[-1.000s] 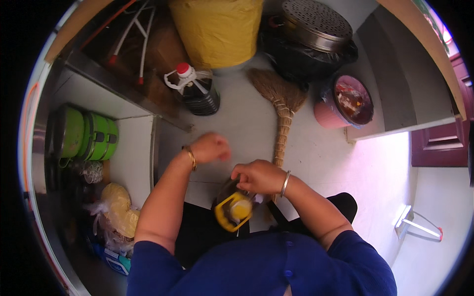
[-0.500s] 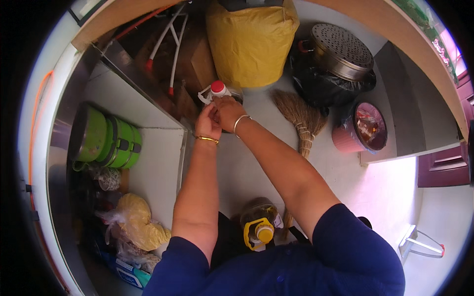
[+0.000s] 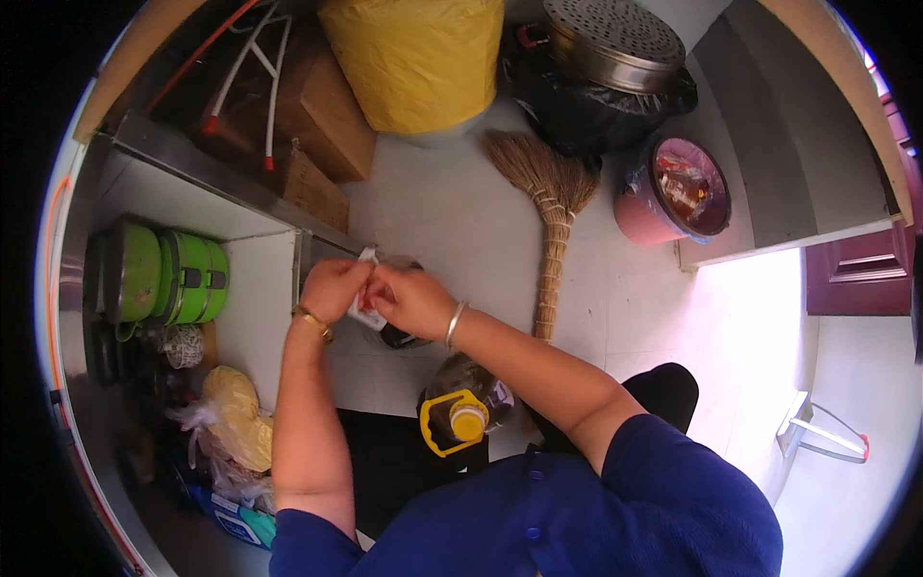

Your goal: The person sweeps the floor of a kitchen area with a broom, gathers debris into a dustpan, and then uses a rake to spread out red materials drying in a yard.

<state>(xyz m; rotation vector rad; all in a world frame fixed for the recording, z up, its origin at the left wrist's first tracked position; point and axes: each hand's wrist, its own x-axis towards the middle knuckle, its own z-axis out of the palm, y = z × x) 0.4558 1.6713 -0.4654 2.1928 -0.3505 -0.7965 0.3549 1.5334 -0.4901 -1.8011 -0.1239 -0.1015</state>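
A half-hidden dark bottle [image 3: 399,337] is near a yellow-capped bottle [image 3: 466,408].

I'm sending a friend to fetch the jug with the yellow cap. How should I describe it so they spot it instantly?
Find the straw broom on the pale floor and follow it toward the person. Just left of its lower end is a clear jug. Its yellow cap and yellow handle set it apart from the white-handled jug at the left hand and right hand.

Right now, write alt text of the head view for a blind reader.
A person's left hand and right hand meet at the top of a dark jug. A yellow-capped jug stands nearer the blue shirt; a straw broom and pink wastebasket are farther right.
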